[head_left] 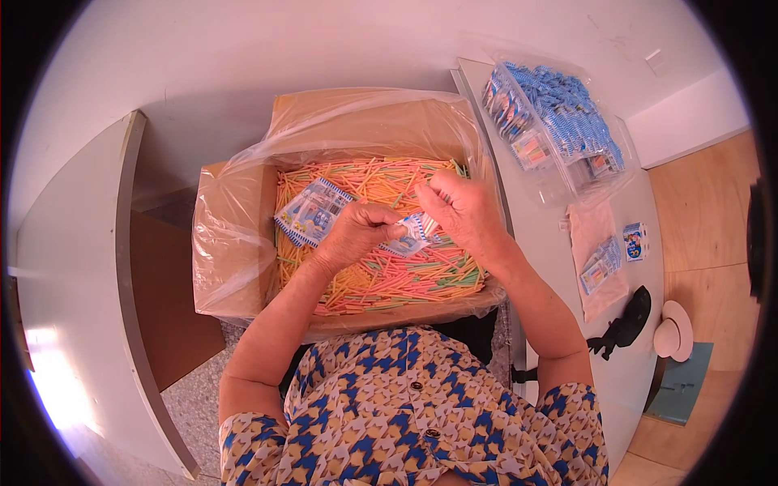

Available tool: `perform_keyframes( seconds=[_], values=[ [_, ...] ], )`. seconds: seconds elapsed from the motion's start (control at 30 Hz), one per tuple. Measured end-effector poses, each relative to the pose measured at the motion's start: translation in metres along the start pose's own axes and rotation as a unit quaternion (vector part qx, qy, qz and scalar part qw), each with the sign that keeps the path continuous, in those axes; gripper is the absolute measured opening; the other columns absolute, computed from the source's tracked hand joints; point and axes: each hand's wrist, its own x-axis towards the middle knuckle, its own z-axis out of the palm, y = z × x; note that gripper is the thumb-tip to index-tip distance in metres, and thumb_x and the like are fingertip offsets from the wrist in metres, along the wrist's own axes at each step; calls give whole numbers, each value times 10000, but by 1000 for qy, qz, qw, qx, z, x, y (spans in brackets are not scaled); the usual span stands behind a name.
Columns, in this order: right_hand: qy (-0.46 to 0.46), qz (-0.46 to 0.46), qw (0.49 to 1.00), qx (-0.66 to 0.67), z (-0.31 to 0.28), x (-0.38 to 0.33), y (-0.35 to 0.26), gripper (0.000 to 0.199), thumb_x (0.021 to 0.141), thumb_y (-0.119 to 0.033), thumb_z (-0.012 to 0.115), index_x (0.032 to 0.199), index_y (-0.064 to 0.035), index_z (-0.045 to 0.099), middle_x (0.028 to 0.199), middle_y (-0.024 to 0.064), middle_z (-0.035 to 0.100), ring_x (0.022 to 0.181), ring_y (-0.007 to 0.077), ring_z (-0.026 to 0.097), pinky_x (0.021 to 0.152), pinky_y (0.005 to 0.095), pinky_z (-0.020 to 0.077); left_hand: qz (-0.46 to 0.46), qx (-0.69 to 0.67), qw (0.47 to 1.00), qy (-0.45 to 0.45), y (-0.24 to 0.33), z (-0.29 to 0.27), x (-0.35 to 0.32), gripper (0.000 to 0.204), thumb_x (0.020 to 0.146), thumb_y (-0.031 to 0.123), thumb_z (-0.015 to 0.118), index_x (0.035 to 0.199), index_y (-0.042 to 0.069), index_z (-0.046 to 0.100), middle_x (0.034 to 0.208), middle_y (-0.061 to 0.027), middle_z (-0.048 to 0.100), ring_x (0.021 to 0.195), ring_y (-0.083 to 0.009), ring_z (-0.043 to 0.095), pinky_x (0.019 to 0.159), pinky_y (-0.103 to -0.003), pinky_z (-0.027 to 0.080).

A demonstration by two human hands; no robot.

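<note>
A large cardboard box (235,243) lined with clear plastic stands before me, filled with thin pastel sticks (356,287) in pink, yellow, orange and green. Above the sticks, my left hand (356,231) pinches a small blue-and-white plastic packet (408,240) between thumb and fingers. Right beside the packet's upper edge is my right hand (466,211), closed with its fingers curled. What sits in its grip is hidden. Several flat printed packets (314,209) of the same kind lie on the sticks to the left of my left hand.
On the pale table (539,235) at right, a clear plastic bin (559,182) holds many blue-edged packets. Nearer lie a pink cloth (596,283) with packets on it, a small blue card (636,241) and a black strapped object (628,320). A grey panel (126,283) stands at left.
</note>
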Motion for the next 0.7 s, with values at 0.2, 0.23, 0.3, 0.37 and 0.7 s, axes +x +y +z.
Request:
perform_keyframes(
  seconds=[0.2,0.23,0.3,0.37,0.7],
  values=[
    [42,-215,949,-229,2,2,-9,214,828,-60,686,713,-22,510,573,116,458,456,210,506,444,343,390,12,26,999,35,-2,0,-1,111,854,33,688,957,17,725,822,6,662,777,-52,560,678,-227,477],
    [54,-215,947,-232,4,4,-5,261,829,-100,683,682,-38,477,553,121,465,458,253,501,442,371,391,22,3,999,39,-1,2,-1,89,849,49,698,928,13,719,784,17,646,749,-43,544,662,-226,466],
    [67,-214,945,-237,4,5,-4,309,830,-140,681,650,-55,444,534,125,472,459,297,496,441,398,393,34,-22,998,43,2,2,-1,78,844,64,708,899,9,713,746,28,630,722,-33,528,646,-226,456],
    [49,-179,968,-171,1,4,-4,326,838,-164,686,647,-43,451,544,138,476,473,302,500,448,396,393,5,1,1000,25,4,-1,-1,105,857,39,685,952,11,722,847,-5,671,785,-55,570,689,-229,483],
    [10,-132,979,-158,-6,13,3,346,904,-169,641,655,-8,463,535,125,414,440,214,404,431,343,331,34,27,999,-28,-1,-3,1,102,853,32,678,943,-6,708,881,-43,692,800,-91,602,715,-258,496]
  ],
)
